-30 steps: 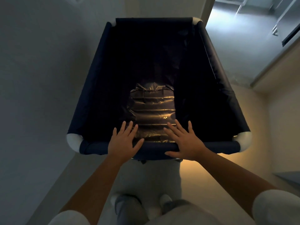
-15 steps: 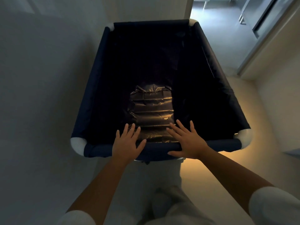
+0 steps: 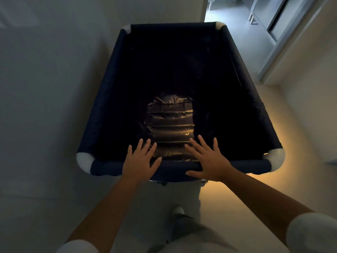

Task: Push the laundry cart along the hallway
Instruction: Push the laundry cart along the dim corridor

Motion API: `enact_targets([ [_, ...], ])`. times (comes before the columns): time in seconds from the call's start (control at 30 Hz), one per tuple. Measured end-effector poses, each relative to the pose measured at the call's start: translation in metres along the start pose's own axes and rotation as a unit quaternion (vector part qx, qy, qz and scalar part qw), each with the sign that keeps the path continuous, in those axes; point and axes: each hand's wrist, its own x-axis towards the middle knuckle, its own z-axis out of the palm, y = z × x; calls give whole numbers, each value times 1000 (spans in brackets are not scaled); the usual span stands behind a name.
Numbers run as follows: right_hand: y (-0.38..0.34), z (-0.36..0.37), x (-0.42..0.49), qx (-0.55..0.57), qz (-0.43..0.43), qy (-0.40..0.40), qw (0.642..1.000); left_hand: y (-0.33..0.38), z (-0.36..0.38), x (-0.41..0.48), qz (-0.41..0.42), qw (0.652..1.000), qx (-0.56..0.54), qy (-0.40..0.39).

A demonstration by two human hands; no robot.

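A: What was on the left side of the cart?

B: A pale wall [image 3: 45, 88] ran close along the left of the laundry cart [image 3: 109, 92]. The cart itself filled the middle of the hallway view, a deep bin of dark blue cloth with white rounded corners, its near bar just ahead of the person's legs.

A: And the hands?

B: The left hand [image 3: 139, 162] lay flat on the cart's near bar, left of its middle. Its fingers [image 3: 140, 145] were spread wide and straight, reaching over the bar toward the inside of the cart, closed around nothing. The palm pressed on the padded bar.

A: Anything inside the cart?

B: A shiny, crinkled dark bag [image 3: 170, 123] sat at the bottom, near the cart's near wall, between the two hands as seen from above.

A: The other hand?

B: The right hand [image 3: 211, 161] rested on the same bar, right of its middle, fingers [image 3: 202, 143] splayed open too, thumb lying along the bar's outer face. It gripped nothing.

A: And past the cart's right side?

B: Light floor [image 3: 284, 128] with a warm glow beside the cart's near right corner, and a grey door frame [image 3: 291, 41] beyond the far right corner.
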Motion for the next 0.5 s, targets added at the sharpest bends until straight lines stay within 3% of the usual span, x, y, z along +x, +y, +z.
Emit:
enact_targets([
  [0.5, -71, -12, 53, 24, 70, -12, 997, -97, -8, 27, 90, 996, 10, -9],
])
